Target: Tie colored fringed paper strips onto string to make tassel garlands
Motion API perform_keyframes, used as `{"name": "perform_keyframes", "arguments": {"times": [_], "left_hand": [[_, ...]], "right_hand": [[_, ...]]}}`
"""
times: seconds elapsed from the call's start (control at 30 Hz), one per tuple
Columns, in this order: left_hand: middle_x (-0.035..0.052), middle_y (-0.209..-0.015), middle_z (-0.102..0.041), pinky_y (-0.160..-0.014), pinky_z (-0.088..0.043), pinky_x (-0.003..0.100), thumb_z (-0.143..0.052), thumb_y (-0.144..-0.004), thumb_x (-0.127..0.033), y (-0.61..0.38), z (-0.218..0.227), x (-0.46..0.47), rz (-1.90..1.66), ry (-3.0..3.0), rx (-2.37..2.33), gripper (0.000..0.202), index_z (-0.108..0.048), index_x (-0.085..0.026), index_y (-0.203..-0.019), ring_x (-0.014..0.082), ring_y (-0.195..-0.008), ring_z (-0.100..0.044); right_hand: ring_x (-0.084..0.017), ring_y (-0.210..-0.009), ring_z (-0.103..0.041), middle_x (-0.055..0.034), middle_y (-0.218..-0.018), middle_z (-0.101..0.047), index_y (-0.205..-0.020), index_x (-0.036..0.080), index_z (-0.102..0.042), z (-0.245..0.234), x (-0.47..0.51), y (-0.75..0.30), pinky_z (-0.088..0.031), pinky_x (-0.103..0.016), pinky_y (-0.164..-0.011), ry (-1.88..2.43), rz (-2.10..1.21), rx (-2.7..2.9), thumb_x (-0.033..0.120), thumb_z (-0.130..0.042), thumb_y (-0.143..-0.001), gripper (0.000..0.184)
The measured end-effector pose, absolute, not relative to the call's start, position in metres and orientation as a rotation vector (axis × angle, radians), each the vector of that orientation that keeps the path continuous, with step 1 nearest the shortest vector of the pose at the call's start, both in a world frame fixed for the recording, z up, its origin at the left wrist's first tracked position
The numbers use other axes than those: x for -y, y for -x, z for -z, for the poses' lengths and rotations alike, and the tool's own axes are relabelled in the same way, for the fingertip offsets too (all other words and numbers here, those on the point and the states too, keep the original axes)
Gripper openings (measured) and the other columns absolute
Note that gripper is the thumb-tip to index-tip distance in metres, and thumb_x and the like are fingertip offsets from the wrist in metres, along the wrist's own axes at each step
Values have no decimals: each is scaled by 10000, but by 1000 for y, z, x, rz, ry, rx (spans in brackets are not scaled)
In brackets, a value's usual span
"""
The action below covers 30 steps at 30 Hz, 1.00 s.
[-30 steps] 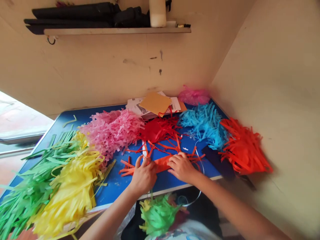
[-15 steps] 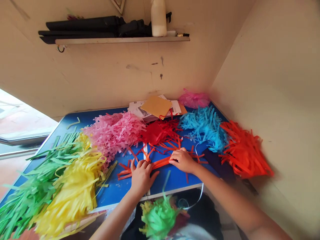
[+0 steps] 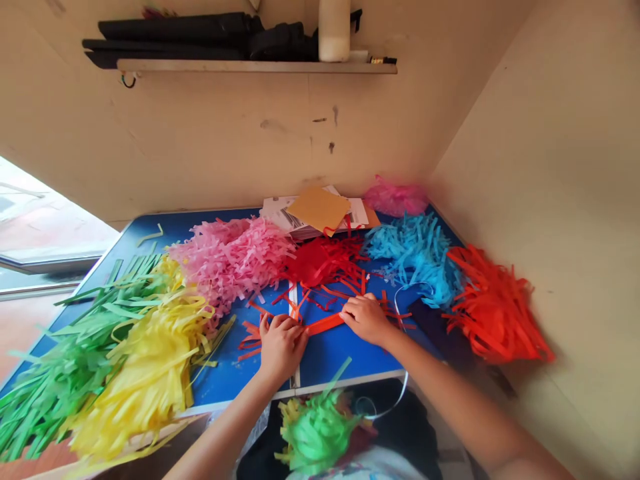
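Note:
A bundle of orange tissue paper strips (image 3: 325, 325) lies across the blue table, its fringed ends spreading out past both hands. My left hand (image 3: 283, 340) is closed on the bundle's left part, fingers pressed down over it. On the right part, my right hand (image 3: 366, 319) pinches the same bundle. Between the hands the paper runs flat and narrow. Below, at my lap, sits a green and yellow paper tassel (image 3: 320, 430) with a white ribbon (image 3: 401, 393) that runs up to the table. Loose red strips (image 3: 330, 263) lie just beyond my hands.
Fringed paper heaps surround the work area: green (image 3: 90, 347), yellow (image 3: 150, 360), pink (image 3: 235, 260), blue (image 3: 417, 253) and orange-red (image 3: 497, 307). Stacked papers (image 3: 317, 210) and a pink plastic bag (image 3: 395, 198) rest at the wall. A shelf (image 3: 260, 66) hangs above.
My left thumb has drawn in closer against the orange strips. Both hands stay on the bundle. The view has tilted slightly, so the shelf appears higher.

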<state>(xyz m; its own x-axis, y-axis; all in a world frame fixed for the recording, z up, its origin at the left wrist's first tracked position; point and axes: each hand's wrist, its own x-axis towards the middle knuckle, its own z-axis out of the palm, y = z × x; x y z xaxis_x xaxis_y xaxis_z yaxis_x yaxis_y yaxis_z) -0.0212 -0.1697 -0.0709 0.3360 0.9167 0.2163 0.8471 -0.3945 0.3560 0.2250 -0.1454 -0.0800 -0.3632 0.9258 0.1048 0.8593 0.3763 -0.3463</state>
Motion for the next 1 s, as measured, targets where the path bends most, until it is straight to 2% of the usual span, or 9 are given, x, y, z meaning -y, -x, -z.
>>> {"name": "perform_keyframes", "arguments": {"times": [0.23, 0.3, 0.37, 0.47, 0.57, 0.63, 0.77, 0.93, 1.0], "left_hand": [[31, -718, -705, -991, -268, 514, -575, -845, -315, 7, 67, 163, -444, -2399, -1779, 279, -670, -236, -595, 253, -872, -577], [36, -722, -698, -982, -280, 514, -568, -845, -319, 6, 66, 163, -411, -2407, -1791, 271, -672, -236, -609, 257, -863, -571], [47, -783, -700, -987, -286, 516, -582, -836, -318, 7, 65, 164, -402, -2415, -1809, 190, -698, -241, -707, 265, -901, -568], [54, -958, -700, -1054, -226, 547, -587, -844, -266, 9, 62, 166, -432, -2522, -1746, 150, -715, -285, -920, 281, -1038, -549], [35, -1003, -701, -1113, -105, 598, -549, -867, -193, 9, 58, 168, -421, -2716, -1571, 223, -729, -324, -877, 296, -1109, -530], [38, -982, -706, -1131, -64, 610, -529, -867, -168, 8, 55, 170, -417, -2794, -1493, 244, -731, -303, -837, 300, -1117, -534], [64, -978, -711, -1140, -69, 618, -561, -850, -241, 1, 54, 171, -469, -2814, -1445, 166, -724, -255, -874, 307, -1126, -543], [35, -867, -726, -1124, -130, 569, -527, -892, -214, -2, 63, 171, -524, -2821, -1466, 212, -717, -270, -815, 259, -1057, -592], [12, -841, -734, -1108, -161, 544, -502, -917, -200, 3, 67, 172, -537, -2809, -1453, 251, -717, -287, -822, 238, -1038, -603]], "right_hand": [[-156, -761, -588, -11, -760, -670, -709, 176, -636, 84, 141, -215, -273, -295, -733, 1649, -277, 2332, 244, -608, -849, 158], [-158, -757, -587, -8, -749, -666, -693, 178, -626, 84, 141, -215, -277, -295, -730, 1659, -271, 2323, 243, -613, -842, 163], [-162, -755, -584, -10, -750, -664, -714, 180, -623, 82, 143, -215, -285, -300, -739, 1677, -259, 2302, 251, -615, -849, 152], [-199, -877, -581, -43, -880, -681, -837, 186, -636, 75, 151, -217, -295, -344, -840, 1676, -200, 2252, 285, -614, -874, 108], [-239, -1055, -527, -54, -1043, -679, -940, 221, -649, 68, 158, -222, -216, -434, -1006, 1401, -97, 2371, 343, -624, -890, 133], [-227, -1052, -519, -32, -1021, -693, -949, 238, -660, 67, 158, -224, -184, -456, -1048, 1198, -47, 2500, 320, -596, -918, 109], [-197, -972, -529, -16, -890, -709, -875, 231, -683, 64, 153, -222, -244, -431, -1017, 1177, -43, 2578, 213, -495, -969, 211], [-232, -1015, -507, -60, -996, -688, -956, 208, -682, 60, 159, -208, -261, -447, -977, 1266, -3, 2554, 249, -565, -924, 129], [-224, -983, -513, -57, -954, -691, -950, 211, -686, 63, 163, -206, -266, -433, -957, 1238, 17, 2582, 222, -536, -939, 151]]}}
